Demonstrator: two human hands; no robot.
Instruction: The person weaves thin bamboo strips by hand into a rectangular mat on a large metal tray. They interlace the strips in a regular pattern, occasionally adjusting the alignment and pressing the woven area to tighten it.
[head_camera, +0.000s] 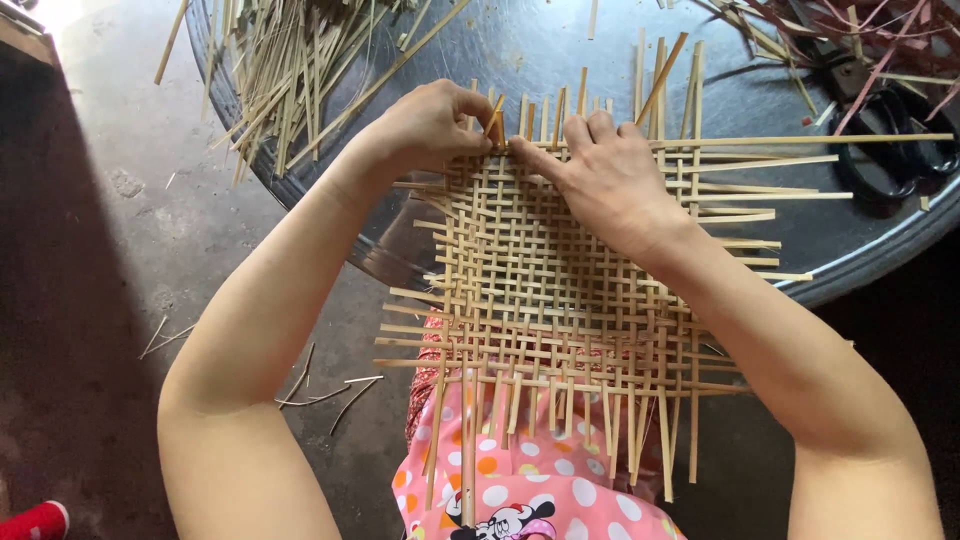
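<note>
A square mat of woven pale bamboo strips (545, 300) lies across my lap and the edge of a round dark table (870, 255). My left hand (430, 125) pinches an upright strip (494, 118) at the mat's far edge, fingers closed on it. My right hand (605, 180) rests flat on the weave just right of it, its fingertips pressing a horizontal strip against the same spot. Loose strip ends stick out on all sides of the mat.
A heap of loose bamboo strips (290, 70) lies on the table's far left. Dark scissors (885, 140) and reddish strips (860, 30) sit at far right. Scraps litter the concrete floor (110, 280). Pink dotted cloth (530, 490) covers my lap.
</note>
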